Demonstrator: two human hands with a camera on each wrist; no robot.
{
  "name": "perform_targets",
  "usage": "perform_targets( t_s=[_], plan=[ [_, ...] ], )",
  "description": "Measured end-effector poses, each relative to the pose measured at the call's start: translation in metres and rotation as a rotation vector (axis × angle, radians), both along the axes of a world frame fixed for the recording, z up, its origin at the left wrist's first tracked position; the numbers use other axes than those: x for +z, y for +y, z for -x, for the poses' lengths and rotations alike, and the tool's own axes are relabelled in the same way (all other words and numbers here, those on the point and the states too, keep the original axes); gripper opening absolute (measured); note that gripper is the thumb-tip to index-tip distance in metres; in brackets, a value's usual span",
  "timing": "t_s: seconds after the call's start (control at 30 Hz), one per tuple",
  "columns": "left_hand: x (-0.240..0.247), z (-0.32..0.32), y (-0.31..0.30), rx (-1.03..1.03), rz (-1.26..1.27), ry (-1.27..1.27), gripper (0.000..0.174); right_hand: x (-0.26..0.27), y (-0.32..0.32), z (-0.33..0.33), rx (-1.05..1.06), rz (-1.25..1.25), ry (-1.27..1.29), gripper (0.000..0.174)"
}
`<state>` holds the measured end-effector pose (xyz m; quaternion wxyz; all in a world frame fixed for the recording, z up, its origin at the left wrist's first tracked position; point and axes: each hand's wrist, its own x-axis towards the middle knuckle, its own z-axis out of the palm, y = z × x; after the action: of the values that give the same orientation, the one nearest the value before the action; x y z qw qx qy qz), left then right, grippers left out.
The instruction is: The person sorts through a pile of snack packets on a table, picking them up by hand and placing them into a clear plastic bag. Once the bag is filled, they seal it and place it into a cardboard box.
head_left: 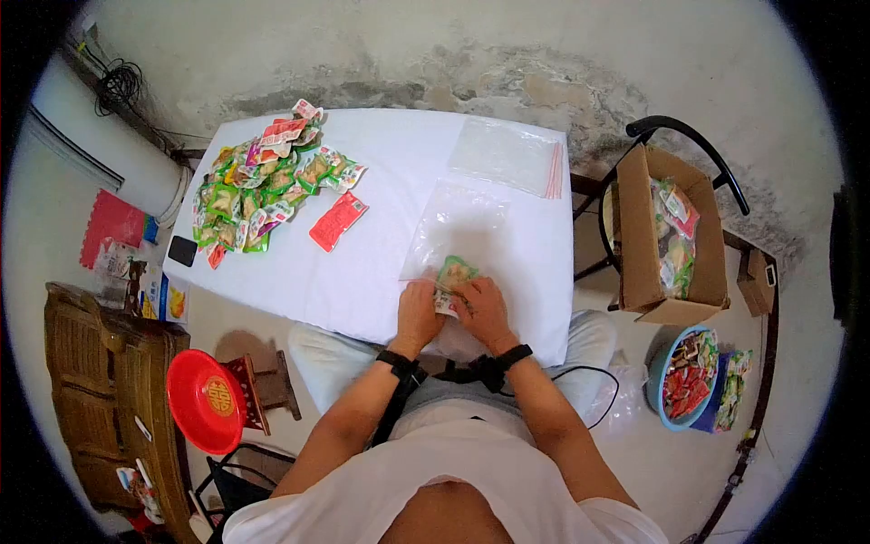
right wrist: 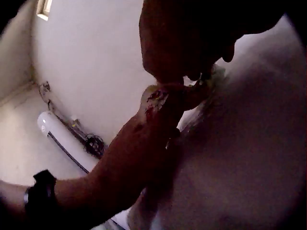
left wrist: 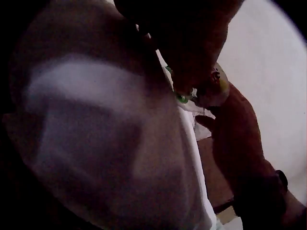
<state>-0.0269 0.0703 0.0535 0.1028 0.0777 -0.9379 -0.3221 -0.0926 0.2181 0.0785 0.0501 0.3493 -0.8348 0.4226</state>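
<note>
At the table's front edge, the left hand (head_left: 419,315) and right hand (head_left: 483,313) meet around the near end of a clear plastic bag (head_left: 462,218) lying on the white cloth. A green snack packet (head_left: 456,271) shows just beyond the fingers, with a white-and-red part at the fingertips. Both hands pinch at this spot; in the left wrist view the right hand (left wrist: 237,129) is bent round the packet (left wrist: 218,86). The right wrist view shows the left hand (right wrist: 156,117) with its fingers curled, a packet (right wrist: 156,100) by it.
A heap of snack packets (head_left: 263,186) covers the table's far left, with a red packet (head_left: 338,221) and a phone (head_left: 182,251) nearby. Flat clear bags (head_left: 503,154) lie at the far right. A cardboard box (head_left: 635,240) and a blue basin (head_left: 660,390) stand right; a red basin (head_left: 192,408) stands left.
</note>
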Motion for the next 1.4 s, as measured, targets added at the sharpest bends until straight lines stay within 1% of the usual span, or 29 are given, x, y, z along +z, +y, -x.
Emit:
perform_targets(
  t_s=[0.07,0.1,0.17,0.2,0.27,0.3,0.37,0.5,0.57,0.6,0.67,0.7,0.77,0.8,0.87,0.9,0.93,0.97,1.0,1.07,1.1,1.17,1.2,1.23,1.27,1.3,1.37,1.4],
  plan=[
    [0.002,0.003,0.002,-0.023,0.139,0.099,0.058,0.01,0.002,-0.005,0.003,-0.131,0.076,0.021],
    [0.004,0.006,0.001,-0.023,0.136,0.101,0.058,0.017,0.003,-0.007,0.003,-0.133,0.079,0.021],
    [0.014,0.01,0.002,-0.034,0.039,-0.205,0.059,0.029,0.003,-0.011,0.028,-0.183,0.226,0.024],
    [0.009,0.008,0.002,-0.036,0.034,-0.201,0.059,0.027,0.003,-0.014,0.026,-0.189,0.23,0.024],
    [0.001,0.0,0.001,-0.042,0.112,0.042,0.058,0.018,0.004,-0.022,0.168,-0.28,0.388,0.021],
    [-0.002,-0.003,0.0,-0.04,0.106,0.046,0.058,0.011,0.004,-0.024,0.17,-0.287,0.392,0.021],
    [0.007,-0.007,0.0,-0.069,0.124,0.071,0.056,0.001,0.003,-0.023,0.134,-0.392,0.449,0.017],
    [0.006,-0.014,-0.002,-0.076,0.062,0.093,0.056,0.0,0.0,-0.013,0.087,-0.444,0.534,0.01],
    [0.009,-0.014,-0.002,-0.078,0.099,0.079,0.056,0.005,-0.004,-0.007,0.103,-0.376,0.555,0.004],
    [0.009,-0.015,-0.001,-0.073,0.095,0.085,0.056,0.006,-0.006,-0.006,0.108,-0.38,0.562,0.004],
    [0.01,-0.014,-0.001,-0.026,0.041,-0.041,0.058,0.006,-0.013,-0.002,0.101,-0.356,0.58,0.006],
    [0.009,-0.015,-0.001,-0.02,0.038,-0.037,0.058,0.006,-0.014,-0.002,0.107,-0.357,0.585,0.006],
    [0.011,-0.017,-0.001,0.0,0.053,-0.03,0.061,0.005,-0.014,-0.003,0.093,-0.608,0.446,0.005],
    [0.012,-0.018,0.0,0.004,0.051,-0.029,0.061,0.003,-0.011,-0.006,0.097,-0.609,0.447,0.005],
    [0.021,-0.016,-0.001,0.003,0.011,-0.063,0.06,-0.002,-0.008,-0.005,0.04,-0.616,0.365,0.005],
    [0.014,-0.017,-0.001,0.008,0.008,-0.063,0.06,-0.005,-0.008,-0.004,0.046,-0.618,0.366,0.005],
    [0.009,-0.018,-0.002,-0.023,0.043,0.002,0.058,-0.01,-0.008,-0.004,-0.007,-0.64,0.259,0.006],
    [0.004,-0.018,-0.002,-0.057,0.08,0.069,0.057,-0.014,-0.007,-0.004,-0.064,-0.659,0.153,0.01],
    [0.0,-0.019,-0.002,-0.059,0.081,0.069,0.057,-0.017,-0.007,-0.004,-0.066,-0.658,0.152,0.01],
    [0.007,-0.018,-0.001,-0.061,0.13,0.044,0.055,-0.018,-0.011,-0.006,-0.243,-0.014,-0.15,0.009],
    [0.006,-0.018,-0.001,-0.062,0.131,0.044,0.055,-0.02,-0.015,-0.006,-0.243,-0.013,-0.15,0.009],
    [0.003,-0.018,0.0,-0.049,0.128,0.05,0.054,-0.011,-0.028,-0.009,-0.456,0.861,-1.097,0.007],
    [0.002,-0.017,0.0,-0.049,0.128,0.05,0.054,-0.021,-0.026,-0.006,-0.456,0.862,-1.097,0.007],
    [0.001,-0.017,-0.001,-0.075,0.166,0.065,0.054,-0.039,-0.022,0.0,-0.371,0.96,-1.252,0.006],
    [0.003,-0.016,-0.002,-0.102,0.208,0.081,0.054,-0.041,-0.023,0.003,-0.278,1.06,-1.405,0.006],
    [0.003,-0.014,-0.002,-0.105,0.213,0.082,0.054,-0.043,-0.024,0.005,-0.277,1.066,-1.404,0.006],
    [0.006,-0.015,0.001,-0.078,0.243,0.094,0.052,-0.026,-0.029,0.002,-0.329,0.875,-1.435,0.007],
    [0.007,-0.016,0.002,-0.08,0.245,0.092,0.052,-0.03,-0.028,0.001,-0.33,0.877,-1.437,0.007]
  ],
)
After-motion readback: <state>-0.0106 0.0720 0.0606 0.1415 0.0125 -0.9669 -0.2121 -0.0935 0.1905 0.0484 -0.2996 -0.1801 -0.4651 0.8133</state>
